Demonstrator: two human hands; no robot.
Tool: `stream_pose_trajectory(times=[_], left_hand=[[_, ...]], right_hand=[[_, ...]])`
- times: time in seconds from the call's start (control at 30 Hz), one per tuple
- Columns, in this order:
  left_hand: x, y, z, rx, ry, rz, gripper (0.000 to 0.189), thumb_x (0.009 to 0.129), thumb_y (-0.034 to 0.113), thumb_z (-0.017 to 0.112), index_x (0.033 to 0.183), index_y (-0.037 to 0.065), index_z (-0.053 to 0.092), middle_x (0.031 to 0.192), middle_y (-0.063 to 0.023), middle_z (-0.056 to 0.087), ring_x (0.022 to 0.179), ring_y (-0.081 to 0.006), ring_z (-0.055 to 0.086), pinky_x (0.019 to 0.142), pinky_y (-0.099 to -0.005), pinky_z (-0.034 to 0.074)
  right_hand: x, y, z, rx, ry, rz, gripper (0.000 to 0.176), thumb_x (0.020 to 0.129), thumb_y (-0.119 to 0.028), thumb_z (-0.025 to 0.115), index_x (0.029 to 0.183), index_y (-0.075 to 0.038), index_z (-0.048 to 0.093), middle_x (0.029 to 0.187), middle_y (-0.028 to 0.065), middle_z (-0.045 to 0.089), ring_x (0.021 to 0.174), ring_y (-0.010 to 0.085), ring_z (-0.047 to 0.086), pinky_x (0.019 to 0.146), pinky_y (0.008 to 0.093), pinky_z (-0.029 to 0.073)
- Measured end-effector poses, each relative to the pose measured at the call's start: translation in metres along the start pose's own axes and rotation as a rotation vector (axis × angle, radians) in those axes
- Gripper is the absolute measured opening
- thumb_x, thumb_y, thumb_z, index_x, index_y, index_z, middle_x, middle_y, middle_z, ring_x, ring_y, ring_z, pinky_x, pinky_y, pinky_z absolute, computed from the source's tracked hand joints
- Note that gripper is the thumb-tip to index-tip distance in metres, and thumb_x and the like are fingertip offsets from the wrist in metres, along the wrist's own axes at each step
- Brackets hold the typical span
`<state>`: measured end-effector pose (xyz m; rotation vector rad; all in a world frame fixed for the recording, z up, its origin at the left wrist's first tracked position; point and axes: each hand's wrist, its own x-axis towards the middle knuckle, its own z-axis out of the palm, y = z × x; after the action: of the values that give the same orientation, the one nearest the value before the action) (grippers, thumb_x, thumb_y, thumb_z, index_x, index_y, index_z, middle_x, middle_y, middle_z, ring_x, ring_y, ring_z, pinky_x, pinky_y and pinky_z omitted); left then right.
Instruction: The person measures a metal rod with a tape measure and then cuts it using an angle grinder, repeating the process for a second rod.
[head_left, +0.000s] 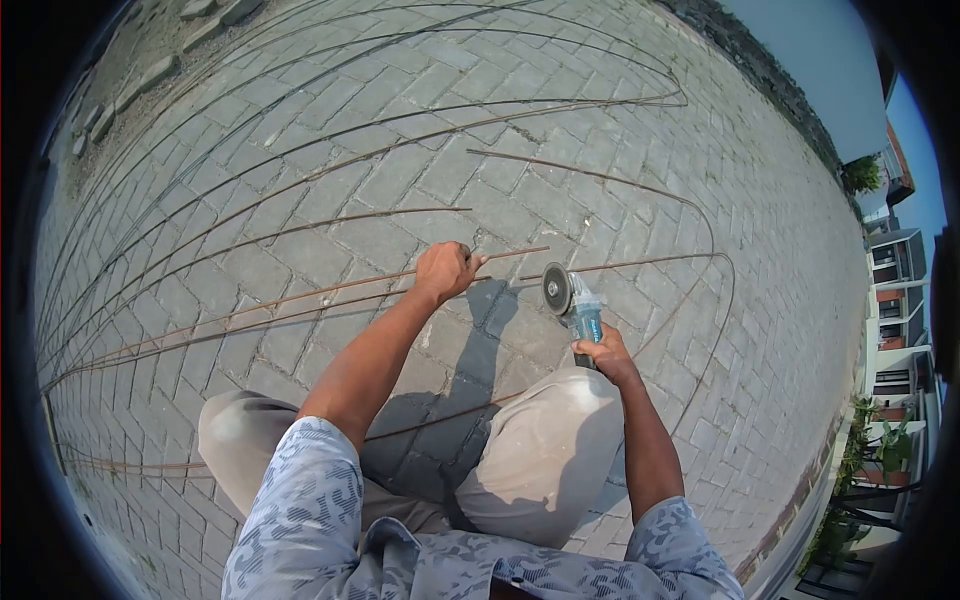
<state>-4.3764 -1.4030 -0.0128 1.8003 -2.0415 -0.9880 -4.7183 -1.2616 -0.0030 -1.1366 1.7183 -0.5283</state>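
An angle grinder [583, 318] with a blue-grey body and a round disc is gripped in my right hand [606, 355], its disc tilted toward the left. My left hand [448, 270] is closed around a thin rusty steel rod [350, 287], whose end pokes out to the right of the fist, a little left of the disc. Just below that fist, another rod [270, 320] lies along the paving. Right of the disc, a bent rod [640, 264] runs over the bricks and curves back.
Several long bent steel rods [400, 115] sweep across the grey block paving [560, 130] ahead and to the left. My knees [545, 440] are bent close beneath my arms. Loose stones [130, 90] line the far left edge. Houses [895, 300] and plants stand at the right.
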Motion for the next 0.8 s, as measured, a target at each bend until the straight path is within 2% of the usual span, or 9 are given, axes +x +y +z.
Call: stream_pose_trajectory(times=[0.1,0.17,0.23,0.3,0.33,0.43,0.5,0.6,0.8], left_hand=[[0.001,-0.013,0.021,-0.011,-0.001,-0.077,0.037,0.092,0.04,0.069,0.093,0.003,0.076,0.096,-0.0238,0.073,0.091,-0.0424,0.07,0.081,-0.0508,0.054],[-0.001,-0.027,0.044,0.11,0.489,0.147,0.036,0.091,0.036,0.071,0.103,0.003,0.075,0.1,-0.0237,0.073,0.094,-0.042,0.07,0.084,-0.0504,0.054],[0.001,-0.031,0.058,0.106,0.536,0.233,0.038,0.09,0.033,0.072,0.111,0.002,0.073,0.104,-0.0236,0.073,0.097,-0.0416,0.07,0.088,-0.0494,0.054],[0.001,-0.014,0.055,0.011,0.133,0.168,0.042,0.089,0.03,0.074,0.119,0.001,0.071,0.109,-0.0234,0.073,0.1,-0.0411,0.07,0.091,-0.0477,0.054],[0.005,-0.009,0.066,-0.16,-0.126,0.216,0.054,0.087,0.028,0.075,0.128,-0.006,0.064,0.126,-0.0265,0.067,0.111,-0.0429,0.067,0.096,-0.0449,0.053],[-0.03,0.054,0.071,-0.601,-0.445,0.177,0.06,0.087,0.03,0.076,0.129,-0.01,0.062,0.128,-0.0304,0.065,0.114,-0.0421,0.067,0.098,-0.0428,0.053],[-0.05,0.082,0.073,-0.466,-0.404,0.288,0.064,0.087,0.035,0.077,0.129,-0.011,0.062,0.123,-0.034,0.065,0.114,-0.0396,0.067,0.095,-0.0421,0.054],[-0.067,0.096,0.076,-0.237,-0.11,0.484,0.061,0.085,0.044,0.078,0.116,-0.008,0.068,0.108,-0.0285,0.071,0.101,-0.0411,0.07,0.089,-0.0467,0.056],[-0.065,0.09,0.062,-0.048,-0.028,0.459,0.058,0.088,0.054,0.072,0.093,-0.004,0.07,0.088,-0.0223,0.07,0.083,-0.041,0.07,0.075,-0.0484,0.057]], right_hand=[[-0.014,-0.007,0.003,0.071,0.074,0.013,0.027,0.078,-0.017,0.077,0.096,-0.003,0.064,0.082,0.0031,0.065,0.072,0.013,0.059,0.067,0.0305,0.049],[-0.011,0.001,-0.001,0.244,0.094,0.043,0.025,0.079,-0.016,0.077,0.096,-0.004,0.064,0.081,0.0024,0.064,0.069,0.0121,0.059,0.065,0.0305,0.049],[-0.006,0.0,-0.008,0.366,0.141,0.072,0.023,0.08,-0.015,0.077,0.096,-0.004,0.064,0.08,0.0018,0.064,0.066,0.0118,0.059,0.061,0.0311,0.049],[0.004,-0.022,-0.012,0.426,0.228,0.091,0.02,0.081,-0.014,0.077,0.093,-0.005,0.064,0.079,0.0017,0.064,0.063,0.0122,0.059,0.057,0.032,0.049],[0.011,-0.03,-0.012,0.451,0.278,0.101,0.019,0.082,-0.014,0.077,0.092,-0.005,0.064,0.078,0.0017,0.063,0.061,0.0126,0.059,0.056,0.0322,0.049],[0.046,-0.042,-0.013,0.56,0.34,0.031,0.018,0.082,-0.013,0.078,0.088,-0.004,0.064,0.075,0.0031,0.063,0.057,0.0138,0.059,0.051,0.0319,0.048],[0.064,-0.054,-0.01,0.574,0.36,0.001,0.018,0.082,-0.013,0.078,0.086,-0.004,0.063,0.074,0.0037,0.063,0.056,0.014,0.059,0.05,0.0318,0.048],[0.077,-0.075,0.01,0.638,0.387,0.021,0.027,0.08,-0.014,0.08,0.089,0.001,0.059,0.075,0.0076,0.062,0.055,0.015,0.06,0.046,0.0344,0.049],[0.082,-0.089,0.044,0.645,0.358,0.066,0.034,0.079,-0.016,0.082,0.093,0.001,0.056,0.076,0.0081,0.061,0.052,0.0154,0.058,0.044,0.0334,0.049]])
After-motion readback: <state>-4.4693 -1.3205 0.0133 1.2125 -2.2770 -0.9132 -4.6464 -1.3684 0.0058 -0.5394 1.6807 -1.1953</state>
